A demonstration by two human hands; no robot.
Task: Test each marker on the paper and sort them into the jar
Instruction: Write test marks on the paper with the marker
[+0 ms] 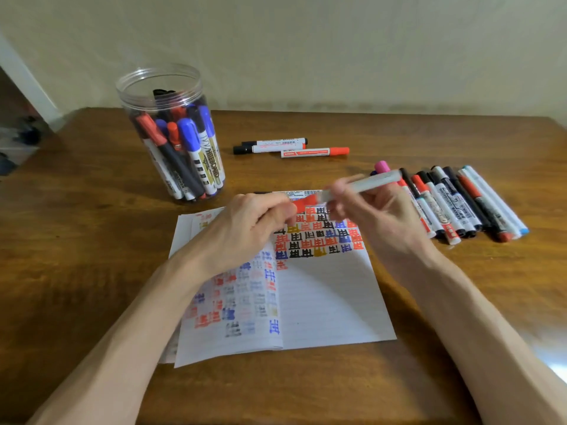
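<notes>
Surface: wooden bench (pixel 92 271) set against a plain pale wall (pixel 337 41).
Task item: red-capped marker (pixel 362 183), held in the air above the far edge of the paper (pixel 331 302); motion-blurred.
Long axis: runs left to right, with the cap end left and lower and the tail end right and slightly higher.
Left hand: left hand (pixel 248 228) has its fingers curled, pinching the red cap (pixel 303 204).
Right hand: right hand (pixel 374 219) grips the barrel just beside the cap.
Step in hand: the cap is either coming off or going back on along the axis; blur prevents telling which.
Jar: clear jar (pixel 138 105) stands upright and lidless at far left, nearer the left hand. It holds many markers, caps up, in red, blue and black.
Other stock: row of markers (pixel 460 207) lies side by side right of the paper; three markers (pixel 288 147) lie beyond it.
</notes>
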